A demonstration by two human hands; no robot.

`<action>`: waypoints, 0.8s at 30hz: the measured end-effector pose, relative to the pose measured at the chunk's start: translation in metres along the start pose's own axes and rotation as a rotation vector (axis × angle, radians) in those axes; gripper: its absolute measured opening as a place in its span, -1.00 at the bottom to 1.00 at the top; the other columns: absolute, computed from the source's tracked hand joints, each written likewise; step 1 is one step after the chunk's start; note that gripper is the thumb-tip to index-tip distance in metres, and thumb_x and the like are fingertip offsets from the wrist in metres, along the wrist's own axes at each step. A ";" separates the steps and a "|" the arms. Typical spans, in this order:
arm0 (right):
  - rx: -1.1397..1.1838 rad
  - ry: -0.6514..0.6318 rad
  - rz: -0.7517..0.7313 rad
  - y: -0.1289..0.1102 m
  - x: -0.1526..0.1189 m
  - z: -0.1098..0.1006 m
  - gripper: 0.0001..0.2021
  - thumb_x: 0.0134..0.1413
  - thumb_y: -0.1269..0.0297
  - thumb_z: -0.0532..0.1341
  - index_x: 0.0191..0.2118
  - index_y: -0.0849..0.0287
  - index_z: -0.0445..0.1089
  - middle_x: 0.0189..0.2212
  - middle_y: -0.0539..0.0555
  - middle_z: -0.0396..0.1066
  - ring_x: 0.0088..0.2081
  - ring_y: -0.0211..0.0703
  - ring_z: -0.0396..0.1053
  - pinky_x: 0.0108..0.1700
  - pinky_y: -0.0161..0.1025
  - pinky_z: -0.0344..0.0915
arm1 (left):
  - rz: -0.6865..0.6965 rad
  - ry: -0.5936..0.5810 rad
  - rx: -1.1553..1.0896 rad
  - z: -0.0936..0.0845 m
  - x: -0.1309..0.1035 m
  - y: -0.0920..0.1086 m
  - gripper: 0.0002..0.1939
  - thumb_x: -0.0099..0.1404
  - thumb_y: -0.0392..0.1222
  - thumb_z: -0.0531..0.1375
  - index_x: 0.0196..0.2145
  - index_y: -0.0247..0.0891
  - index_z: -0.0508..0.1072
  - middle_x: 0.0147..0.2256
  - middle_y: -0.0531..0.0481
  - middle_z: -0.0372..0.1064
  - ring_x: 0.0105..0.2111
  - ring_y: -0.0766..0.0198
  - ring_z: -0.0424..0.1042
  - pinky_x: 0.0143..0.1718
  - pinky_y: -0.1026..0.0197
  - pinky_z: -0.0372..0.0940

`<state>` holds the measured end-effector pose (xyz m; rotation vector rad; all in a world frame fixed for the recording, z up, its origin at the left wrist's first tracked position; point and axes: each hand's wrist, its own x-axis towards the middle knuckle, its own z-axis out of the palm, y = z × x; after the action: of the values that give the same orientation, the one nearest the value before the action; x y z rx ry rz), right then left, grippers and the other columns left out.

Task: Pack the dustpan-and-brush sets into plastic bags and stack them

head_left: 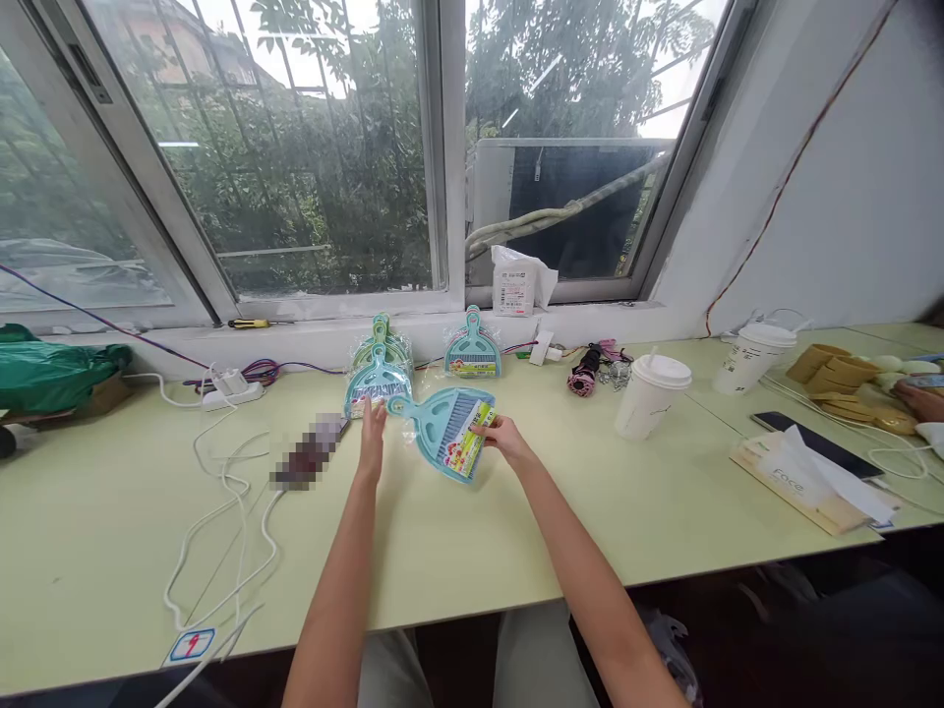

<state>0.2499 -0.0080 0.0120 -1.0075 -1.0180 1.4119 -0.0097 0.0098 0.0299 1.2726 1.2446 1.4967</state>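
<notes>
Above the table (516,531), a dustpan (442,428) is grasped at its labelled edge by the right hand (505,440), its handle pointed toward the left hand (373,438), whose grip cannot be told. Behind, more dustpans (379,379) are stacked; another (473,349) is stood near the wall. To the right, a cup (649,403) is seen.

The left hand (373,442) and right hand (506,440) are bare, and so are both wrists. The left forearm (337,580) and right forearm (582,560) are bare too, slim and smooth in outline, widening evenly from wrist toward elbow. Pale grey trousers (544,661) cover the legs, plain and light, the cloth looking smooth over the thighs. Fingernails and any finer marks are too small to tell.
</notes>
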 end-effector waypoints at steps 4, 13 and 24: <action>-0.155 -0.147 0.065 -0.002 -0.003 -0.006 -0.62 -0.49 0.23 0.48 -0.40 0.25 0.49 -0.39 0.08 0.54 -0.37 -0.14 0.48 -0.44 -0.32 0.37 | -0.036 -0.220 0.132 -0.007 -0.003 0.009 -0.38 0.02 0.17 0.27 0.01 -0.14 0.42 -0.13 -0.11 0.48 -0.07 0.03 0.42 -0.06 0.06 0.29; -0.048 -0.031 0.059 0.000 0.006 -0.028 -0.65 -0.48 0.32 0.49 -0.42 0.24 0.46 -0.39 0.09 0.54 -0.36 -0.10 0.49 -0.42 -0.28 0.41 | -0.063 0.017 0.008 -0.032 0.011 -0.005 -0.66 0.05 0.04 0.22 -0.31 -0.26 0.50 -0.24 -0.16 0.51 -0.23 0.09 0.49 -0.20 0.10 0.38; 0.334 0.327 0.120 0.025 0.023 -0.036 -0.79 -0.21 0.51 0.38 -0.41 0.21 0.37 -0.45 0.04 0.52 -0.40 -0.21 0.48 -0.38 -0.36 0.41 | 0.046 1.045 0.416 -0.081 -0.005 -0.001 0.09 0.17 -0.03 0.10 0.19 -0.52 -0.73 0.24 -0.48 -0.91 0.24 -0.06 -0.82 0.21 -0.13 -0.64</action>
<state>0.2763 0.0157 -0.0226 -1.0185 -0.4706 1.3996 -0.0886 -0.0095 0.0271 0.7039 2.2828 2.1009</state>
